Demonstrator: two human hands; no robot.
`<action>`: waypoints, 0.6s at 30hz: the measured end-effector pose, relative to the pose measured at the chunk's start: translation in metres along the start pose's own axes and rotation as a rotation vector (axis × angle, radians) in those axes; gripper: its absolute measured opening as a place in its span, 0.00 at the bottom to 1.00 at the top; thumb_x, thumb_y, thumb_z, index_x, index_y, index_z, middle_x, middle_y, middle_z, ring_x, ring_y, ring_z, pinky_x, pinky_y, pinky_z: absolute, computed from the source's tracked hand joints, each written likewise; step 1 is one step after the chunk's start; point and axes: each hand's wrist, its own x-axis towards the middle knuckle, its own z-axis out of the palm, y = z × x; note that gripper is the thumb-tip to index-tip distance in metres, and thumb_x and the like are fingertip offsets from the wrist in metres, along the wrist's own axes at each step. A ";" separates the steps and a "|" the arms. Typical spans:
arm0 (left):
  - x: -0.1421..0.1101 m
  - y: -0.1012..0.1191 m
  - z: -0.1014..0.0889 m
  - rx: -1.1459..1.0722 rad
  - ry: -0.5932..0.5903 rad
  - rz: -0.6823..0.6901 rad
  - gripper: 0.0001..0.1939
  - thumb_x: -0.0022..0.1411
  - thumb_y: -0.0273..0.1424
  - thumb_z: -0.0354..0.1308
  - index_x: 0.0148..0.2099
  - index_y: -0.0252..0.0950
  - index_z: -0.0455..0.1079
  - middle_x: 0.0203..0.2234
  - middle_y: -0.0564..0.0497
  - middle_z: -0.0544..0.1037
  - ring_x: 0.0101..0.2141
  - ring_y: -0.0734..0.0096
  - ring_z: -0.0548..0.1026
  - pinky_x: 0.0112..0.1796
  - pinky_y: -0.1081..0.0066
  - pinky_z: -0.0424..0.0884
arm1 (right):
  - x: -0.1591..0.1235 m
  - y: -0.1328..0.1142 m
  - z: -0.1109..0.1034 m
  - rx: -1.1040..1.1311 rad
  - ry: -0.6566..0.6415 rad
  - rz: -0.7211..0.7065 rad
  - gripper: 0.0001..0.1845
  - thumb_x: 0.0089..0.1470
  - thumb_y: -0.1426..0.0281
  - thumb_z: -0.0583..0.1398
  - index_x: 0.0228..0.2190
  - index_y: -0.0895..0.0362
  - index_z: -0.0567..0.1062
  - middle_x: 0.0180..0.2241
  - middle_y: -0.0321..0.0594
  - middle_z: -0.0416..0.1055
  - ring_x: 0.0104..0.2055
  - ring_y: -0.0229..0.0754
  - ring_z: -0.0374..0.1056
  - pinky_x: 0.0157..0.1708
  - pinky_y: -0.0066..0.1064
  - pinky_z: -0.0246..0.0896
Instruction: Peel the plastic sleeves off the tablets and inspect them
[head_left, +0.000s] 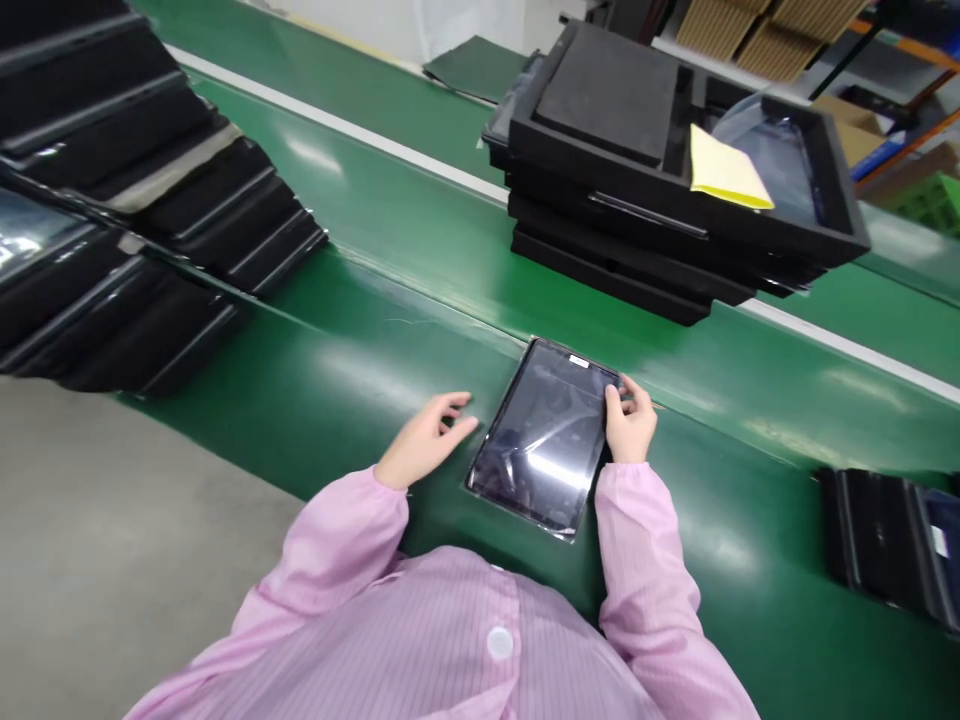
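A dark tablet screen (541,435) with a glossy clear cover and a small white label near its top edge rests on the green work surface in front of me. My right hand (631,420) grips its upper right edge, thumb on the face and fingers at the side. My left hand (431,438) is open to the left of the screen, apart from it, with thumb and fingers separated and nothing between them. Whether the screen's far corner is lifted I cannot tell.
Stacked black trays (600,190) stand beyond the screen, a yellow cloth (726,170) on top. More black trays (225,190) lean at the left. At the right edge lie further dark trays (877,530). A white line (360,138) runs along the green bench.
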 end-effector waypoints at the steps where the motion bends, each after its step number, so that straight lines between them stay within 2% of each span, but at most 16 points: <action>1: 0.000 -0.008 -0.013 -0.004 0.109 -0.005 0.21 0.58 0.43 0.57 0.51 0.39 0.69 0.50 0.43 0.78 0.48 0.56 0.78 0.47 0.58 0.77 | 0.000 0.000 0.000 -0.011 0.016 -0.010 0.31 0.47 0.52 0.59 0.44 0.63 0.80 0.32 0.40 0.71 0.22 0.33 0.59 0.32 0.33 0.66; 4: -0.004 -0.033 -0.063 0.031 0.561 -0.045 0.19 0.55 0.37 0.60 0.49 0.38 0.71 0.49 0.42 0.77 0.52 0.53 0.76 0.51 0.56 0.74 | -0.002 0.002 -0.003 -0.033 0.051 -0.034 0.30 0.47 0.51 0.60 0.42 0.61 0.81 0.34 0.42 0.74 0.24 0.36 0.62 0.34 0.34 0.67; 8: -0.028 -0.054 -0.142 -0.005 1.264 -0.295 0.22 0.54 0.23 0.58 0.52 0.30 0.69 0.54 0.37 0.72 0.56 0.56 0.71 0.54 0.59 0.71 | -0.005 0.000 -0.009 -0.039 0.067 -0.025 0.34 0.43 0.50 0.61 0.44 0.62 0.81 0.32 0.44 0.75 0.25 0.38 0.65 0.31 0.34 0.66; 9: -0.035 -0.057 -0.162 -0.035 1.404 -0.347 0.22 0.55 0.20 0.56 0.54 0.28 0.67 0.56 0.36 0.71 0.57 0.58 0.70 0.56 0.60 0.69 | -0.005 -0.001 -0.009 -0.038 0.064 -0.021 0.36 0.42 0.51 0.61 0.46 0.63 0.80 0.32 0.45 0.76 0.24 0.39 0.65 0.29 0.34 0.65; 11: -0.050 -0.063 -0.199 -0.102 1.587 -0.399 0.22 0.58 0.17 0.53 0.55 0.26 0.64 0.58 0.37 0.69 0.60 0.64 0.66 0.59 0.65 0.64 | -0.004 -0.003 -0.010 -0.043 0.050 -0.012 0.38 0.40 0.53 0.62 0.50 0.63 0.79 0.33 0.48 0.77 0.23 0.40 0.67 0.25 0.34 0.64; 13: -0.061 -0.071 -0.234 -0.164 1.638 -0.437 0.20 0.63 0.18 0.49 0.58 0.25 0.60 0.61 0.38 0.65 0.61 0.71 0.64 0.62 0.69 0.57 | -0.002 -0.005 -0.010 -0.048 0.038 -0.015 0.39 0.39 0.55 0.62 0.51 0.62 0.79 0.35 0.52 0.78 0.23 0.44 0.68 0.21 0.35 0.64; 15: -0.067 -0.079 -0.261 -0.268 1.564 -0.504 0.18 0.68 0.23 0.47 0.59 0.25 0.58 0.63 0.39 0.64 0.61 0.72 0.63 0.58 0.69 0.60 | -0.001 -0.007 -0.010 -0.052 0.024 -0.024 0.38 0.38 0.55 0.63 0.52 0.60 0.79 0.36 0.54 0.79 0.23 0.47 0.70 0.20 0.37 0.65; 17: -0.065 -0.085 -0.282 -0.345 1.441 -0.526 0.16 0.70 0.35 0.49 0.51 0.27 0.65 0.55 0.45 0.73 0.59 0.70 0.65 0.49 0.70 0.64 | -0.002 -0.008 -0.011 -0.061 0.013 -0.023 0.37 0.39 0.56 0.63 0.52 0.57 0.79 0.37 0.55 0.79 0.25 0.49 0.73 0.22 0.40 0.69; 18: -0.061 -0.087 -0.289 -0.380 1.360 -0.533 0.20 0.69 0.42 0.49 0.45 0.28 0.68 0.46 0.49 0.78 0.57 0.70 0.66 0.45 0.71 0.64 | -0.002 -0.008 -0.012 -0.063 0.008 -0.016 0.37 0.39 0.56 0.64 0.52 0.56 0.79 0.38 0.54 0.79 0.26 0.50 0.73 0.23 0.41 0.70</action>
